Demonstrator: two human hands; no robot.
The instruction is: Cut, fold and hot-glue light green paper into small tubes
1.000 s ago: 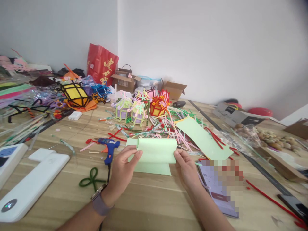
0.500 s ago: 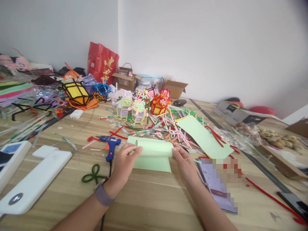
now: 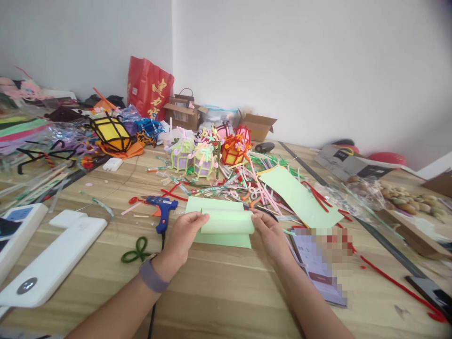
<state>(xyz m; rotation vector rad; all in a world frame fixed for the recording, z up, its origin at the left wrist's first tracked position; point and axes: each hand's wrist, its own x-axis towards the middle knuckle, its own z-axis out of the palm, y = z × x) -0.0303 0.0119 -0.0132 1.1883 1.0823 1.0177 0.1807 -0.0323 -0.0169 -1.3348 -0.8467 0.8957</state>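
Note:
Between my two hands is a curled sheet of light green paper (image 3: 228, 222), bent over into a loose roll. My left hand (image 3: 183, 233) pinches its left end between thumb and fingers. At the right end, my right hand (image 3: 270, 230) grips the paper the same way. Beneath the roll a flat green sheet (image 3: 222, 240) lies on the wooden table. A blue glue gun (image 3: 163, 212) rests just left of my left hand. Near my left wrist sits a dark green looped pipe cleaner (image 3: 136, 252). To the right of my right hand lies a tablet-like screen (image 3: 318, 268), partly blurred out.
Small pipe-cleaner lanterns (image 3: 204, 160) stand behind a heap of pipe-cleaner scraps (image 3: 243, 186). More green paper (image 3: 300, 195) lies at the right. A white power bank (image 3: 60, 259) is at the left. Cardboard boxes (image 3: 185, 115) and a red bag (image 3: 150, 89) line the wall.
The roll of paper has turned slightly and shifted a little lower against the flat sheet. Both hands keep their grip at its ends. The view has moved slightly.

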